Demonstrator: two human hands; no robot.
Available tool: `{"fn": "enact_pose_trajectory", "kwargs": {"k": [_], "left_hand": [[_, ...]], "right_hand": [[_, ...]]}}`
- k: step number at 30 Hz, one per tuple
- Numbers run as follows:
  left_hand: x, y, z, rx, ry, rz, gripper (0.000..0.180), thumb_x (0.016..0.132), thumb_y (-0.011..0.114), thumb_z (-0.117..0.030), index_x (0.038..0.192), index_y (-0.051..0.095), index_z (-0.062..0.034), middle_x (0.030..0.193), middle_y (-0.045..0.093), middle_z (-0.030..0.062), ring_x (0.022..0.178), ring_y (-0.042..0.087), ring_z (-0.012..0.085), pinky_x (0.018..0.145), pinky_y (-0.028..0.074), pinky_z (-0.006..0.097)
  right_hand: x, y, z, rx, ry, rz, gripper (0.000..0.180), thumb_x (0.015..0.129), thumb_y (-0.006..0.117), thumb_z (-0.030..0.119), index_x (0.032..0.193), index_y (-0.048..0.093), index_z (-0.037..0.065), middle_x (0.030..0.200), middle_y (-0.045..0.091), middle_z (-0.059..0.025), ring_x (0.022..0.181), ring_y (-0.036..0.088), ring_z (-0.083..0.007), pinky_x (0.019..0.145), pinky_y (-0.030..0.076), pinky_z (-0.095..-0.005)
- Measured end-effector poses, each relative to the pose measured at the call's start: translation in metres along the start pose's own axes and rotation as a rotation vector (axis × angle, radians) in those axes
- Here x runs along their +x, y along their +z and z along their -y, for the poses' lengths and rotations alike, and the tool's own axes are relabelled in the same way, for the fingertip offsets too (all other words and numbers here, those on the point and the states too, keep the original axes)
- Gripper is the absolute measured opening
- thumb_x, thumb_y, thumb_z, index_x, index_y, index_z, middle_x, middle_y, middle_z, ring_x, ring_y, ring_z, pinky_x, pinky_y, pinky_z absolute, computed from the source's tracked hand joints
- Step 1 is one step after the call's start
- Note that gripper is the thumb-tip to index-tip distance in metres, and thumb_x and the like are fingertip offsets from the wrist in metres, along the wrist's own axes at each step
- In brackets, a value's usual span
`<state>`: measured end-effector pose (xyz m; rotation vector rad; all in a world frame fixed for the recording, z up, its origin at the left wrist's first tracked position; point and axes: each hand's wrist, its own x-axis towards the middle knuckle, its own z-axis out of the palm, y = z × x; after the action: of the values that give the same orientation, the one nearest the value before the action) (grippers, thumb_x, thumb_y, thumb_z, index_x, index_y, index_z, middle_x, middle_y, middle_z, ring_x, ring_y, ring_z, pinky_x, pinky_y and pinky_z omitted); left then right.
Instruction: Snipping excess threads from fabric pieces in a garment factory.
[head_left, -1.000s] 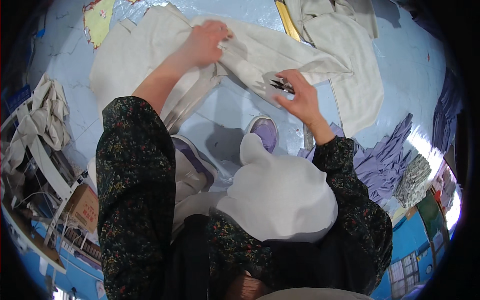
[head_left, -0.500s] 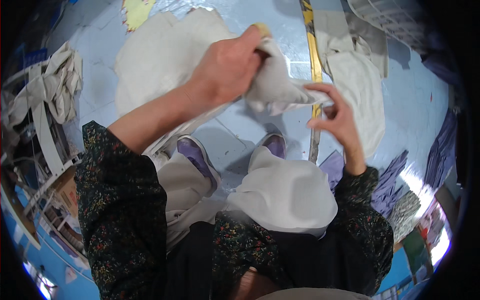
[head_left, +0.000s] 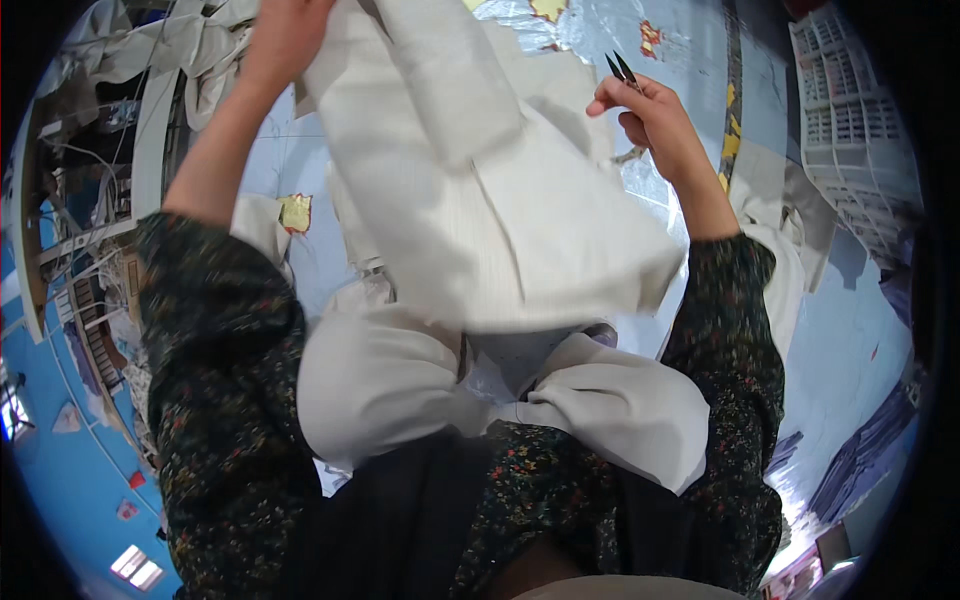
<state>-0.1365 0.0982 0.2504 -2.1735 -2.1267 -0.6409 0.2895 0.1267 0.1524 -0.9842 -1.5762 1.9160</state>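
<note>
A cream-coloured cloth garment with a dark seam line stretches across the middle, above my knees. At the upper left my left hand is closed at its far edge; the fingertips are partly cut off by the frame's top. My right hand is raised to the right of the cloth, its fingers curled around a small pair of thread snips. The dark blades point up and away, apart from the garment. The cloth's lower edge is blurred.
A white plastic crate stands at the far right beside worn yellow-black floor tape. Cream cloth and purple cloth lie on the right. A cluttered rack with draped fabric stands on the left.
My left hand has moved to the upper left, and the cloth now spreads out between the hands. My right hand has risen, and snips now show in it. The view has shifted.
</note>
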Motion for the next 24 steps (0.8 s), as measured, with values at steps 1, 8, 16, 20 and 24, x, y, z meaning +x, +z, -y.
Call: {"fn": "enact_pose_trajectory", "kwargs": {"k": [1,8,16,20,24], "left_hand": [[-0.004,0.027,0.052,0.161,-0.120,0.080,0.037,0.097,0.061,-0.029,0.129,0.058,-0.0117,0.090,0.069,0.0100,0.084,0.066,0.0264,0.077,0.052,0.036],[-0.177,0.132,0.148,0.160,-0.336,0.123,0.041,0.091,0.066,-0.040,0.105,0.061,-0.0021,0.091,0.065,0.0131,0.079,0.061,0.0315,0.071,0.052,0.042],[-0.244,0.165,0.033,-1.050,-1.504,0.314,0.043,0.090,0.068,-0.044,0.107,0.062,-0.0044,0.096,0.068,0.0093,0.085,0.066,0.0196,0.072,0.056,0.039],[-0.213,0.156,0.038,-1.319,-1.405,0.214,0.037,0.091,0.068,-0.029,0.114,0.060,0.0005,0.106,0.068,0.0116,0.100,0.066,0.0208,0.089,0.054,0.036],[-0.173,0.099,0.078,-1.770,-1.093,-0.057,0.031,0.086,0.066,-0.017,0.110,0.061,0.0024,0.104,0.068,0.0137,0.094,0.068,0.0239,0.088,0.055,0.040]], "right_hand": [[0.018,-0.006,-0.018,0.012,0.089,-0.079,0.029,0.093,0.064,0.035,0.094,0.066,0.006,0.083,0.069,0.0006,0.057,0.045,-0.0033,0.052,0.034,-0.0208],[0.023,0.018,-0.120,-0.311,0.008,-0.389,0.047,0.082,0.075,0.041,0.105,0.069,0.000,0.099,0.071,-0.0089,0.085,0.065,-0.0150,0.080,0.050,-0.0290],[0.034,-0.011,-0.122,-0.390,-0.014,-0.480,0.020,0.083,0.073,0.021,0.086,0.067,0.002,0.069,0.061,-0.0017,0.061,0.047,-0.0066,0.057,0.039,-0.0241],[0.066,0.003,-0.054,0.107,0.348,-0.292,0.021,0.093,0.067,0.019,0.078,0.061,0.006,0.065,0.053,0.0027,0.047,0.034,-0.0024,0.046,0.026,-0.0207],[0.094,-0.015,0.000,0.649,0.160,-0.165,0.019,0.093,0.064,0.016,0.079,0.058,0.006,0.063,0.056,0.0009,0.040,0.028,-0.0036,0.041,0.023,-0.0215]]}}
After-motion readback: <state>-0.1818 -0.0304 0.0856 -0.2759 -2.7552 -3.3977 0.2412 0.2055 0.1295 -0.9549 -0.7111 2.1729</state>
